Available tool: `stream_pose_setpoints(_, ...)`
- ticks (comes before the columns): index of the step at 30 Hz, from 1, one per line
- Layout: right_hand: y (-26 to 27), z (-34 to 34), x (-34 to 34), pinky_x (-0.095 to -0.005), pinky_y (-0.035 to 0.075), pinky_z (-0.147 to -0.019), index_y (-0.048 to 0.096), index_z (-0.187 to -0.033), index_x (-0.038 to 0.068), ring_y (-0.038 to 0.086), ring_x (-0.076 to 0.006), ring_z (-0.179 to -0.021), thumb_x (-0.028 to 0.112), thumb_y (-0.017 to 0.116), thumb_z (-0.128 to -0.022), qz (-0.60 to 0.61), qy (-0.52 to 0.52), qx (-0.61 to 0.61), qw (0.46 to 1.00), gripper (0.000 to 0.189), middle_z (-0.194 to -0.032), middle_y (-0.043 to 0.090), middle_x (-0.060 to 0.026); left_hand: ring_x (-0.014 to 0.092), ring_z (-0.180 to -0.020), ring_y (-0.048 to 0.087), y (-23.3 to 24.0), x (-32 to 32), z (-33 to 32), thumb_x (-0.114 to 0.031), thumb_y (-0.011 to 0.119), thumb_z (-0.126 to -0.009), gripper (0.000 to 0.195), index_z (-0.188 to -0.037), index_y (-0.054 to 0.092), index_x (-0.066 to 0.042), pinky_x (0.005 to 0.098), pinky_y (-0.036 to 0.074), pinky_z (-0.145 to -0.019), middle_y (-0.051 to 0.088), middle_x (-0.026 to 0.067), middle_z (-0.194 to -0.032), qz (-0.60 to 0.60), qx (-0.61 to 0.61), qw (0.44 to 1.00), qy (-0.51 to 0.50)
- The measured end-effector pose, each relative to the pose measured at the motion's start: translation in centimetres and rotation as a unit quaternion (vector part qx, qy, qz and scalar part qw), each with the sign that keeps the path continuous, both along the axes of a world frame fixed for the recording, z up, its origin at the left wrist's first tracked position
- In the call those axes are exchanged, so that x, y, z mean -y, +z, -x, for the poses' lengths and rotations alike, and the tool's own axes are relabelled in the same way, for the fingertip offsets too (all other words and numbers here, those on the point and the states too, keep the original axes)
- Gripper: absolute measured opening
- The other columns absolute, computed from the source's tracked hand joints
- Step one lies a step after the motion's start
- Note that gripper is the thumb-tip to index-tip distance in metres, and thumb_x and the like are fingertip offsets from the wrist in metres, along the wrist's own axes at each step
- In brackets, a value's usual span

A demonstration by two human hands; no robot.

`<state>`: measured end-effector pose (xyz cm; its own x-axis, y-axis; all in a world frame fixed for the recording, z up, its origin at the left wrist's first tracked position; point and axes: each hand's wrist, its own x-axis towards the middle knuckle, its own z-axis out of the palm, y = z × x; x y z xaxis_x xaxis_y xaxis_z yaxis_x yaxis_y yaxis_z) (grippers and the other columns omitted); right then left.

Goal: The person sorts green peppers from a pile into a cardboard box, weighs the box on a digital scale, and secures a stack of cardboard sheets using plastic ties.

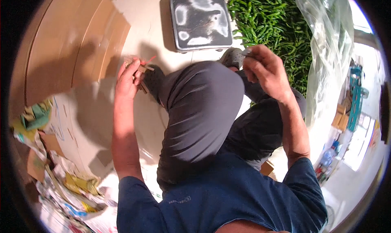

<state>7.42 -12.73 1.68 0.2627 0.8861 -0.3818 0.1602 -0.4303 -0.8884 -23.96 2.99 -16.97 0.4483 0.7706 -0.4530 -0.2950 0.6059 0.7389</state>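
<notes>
My left hand (128, 77) is closed around a few thin brown strips (143, 87), perhaps wood or cardboard. A thin red piece (151, 59) sticks out beside its fingertips, and blur hides their detail. On the other side of my raised knee, my right hand (265, 72) hovers with curled fingers near a heap of green chili peppers (262, 16). Something small and pale shows at its fingertips, too blurred to tell whether it is held. Ahead of both hands stands what looks like a platform scale (200, 22), its dark top marked with whitish patches.
Large cardboard boxes (73, 40) stand at the left. Crumpled sacks and packaging (73, 184) lie at the lower left. Clear plastic sheeting (328, 50) borders the peppers on the right. Beyond it are a blue water bottle (327, 156) and a teal frame (356, 101).
</notes>
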Motion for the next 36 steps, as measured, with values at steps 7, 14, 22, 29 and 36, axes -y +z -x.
stream_pose_setpoints(7, -0.1, -0.7, 0.7, -0.0238, 0.041, -0.051, 0.064, -0.109, 0.000, 0.049, -0.0055, -0.056, 0.018, 0.063, -0.093, -0.018, -0.022, -0.003, 1.000, 0.024, -0.071, 0.059, 0.0008, 0.005, -0.059, 0.045, 4.4, -4.4, -10.0, -0.010, 0.061, -0.092, 0.015, -0.106, 0.060, -0.004, 0.0173, 0.032, -0.044, 0.063, 0.0087, -0.092, -0.013, 0.136, 0.990, -0.030)
stream_pose_setpoints(14, 2.0, -0.4, -1.3, -0.0375, 0.053, -0.061, 0.057, -0.123, 0.006, 0.064, -0.0263, -0.069, 0.014, 0.070, -0.084, -0.277, -0.039, 0.302, 0.911, 0.042, -0.092, 0.062, -0.0138, 0.012, -0.048, 0.041, 11.2, -2.8, -19.5, -0.004, 0.052, -0.080, 0.016, -0.095, 0.056, -0.005, 0.0256, 0.031, -0.041, 0.055, 0.0051, -0.070, 0.068, 0.004, 0.996, -0.064)
stream_pose_setpoints(22, 0.8, -0.3, -2.3, -0.0418, 0.054, -0.079, 0.057, -0.112, -0.009, 0.068, -0.0362, -0.091, 0.034, 0.062, -0.090, -0.204, -0.160, 0.167, 0.951, 0.049, -0.096, 0.067, -0.0258, 0.017, -0.054, 0.046, 14.0, -1.5, -24.0, 0.003, 0.046, -0.077, 0.013, -0.089, 0.049, -0.002, 0.0304, 0.045, -0.055, 0.049, 0.0069, -0.066, 0.078, 0.147, 0.983, -0.077)
stream_pose_setpoints(29, 1.5, -3.2, -2.1, -0.0321, 0.054, -0.069, 0.063, -0.106, -0.010, 0.068, -0.0187, -0.078, 0.042, 0.065, -0.090, -0.096, -0.145, 0.026, 0.984, 0.055, -0.086, 0.070, -0.0180, 0.018, -0.060, 0.047, 15.7, 2.1, -26.0, 0.004, 0.045, -0.076, 0.011, -0.085, 0.049, -0.001, 0.0302, 0.047, -0.065, 0.044, 0.0045, -0.068, 0.092, 0.152, 0.983, -0.040)
stream_pose_setpoints(36, 0.5, -1.6, -2.1, -0.0405, 0.054, -0.069, 0.062, -0.100, -0.006, 0.069, -0.0295, -0.075, 0.038, 0.060, -0.093, -0.107, -0.049, 0.178, 0.977, 0.045, -0.080, 0.069, -0.0195, 0.026, -0.094, 0.058, 15.9, 3.9, -26.3, -0.002, 0.045, -0.078, 0.013, -0.089, 0.052, -0.003, 0.0369, 0.049, -0.087, 0.050, 0.0073, -0.068, -0.065, 0.138, 0.988, -0.039)
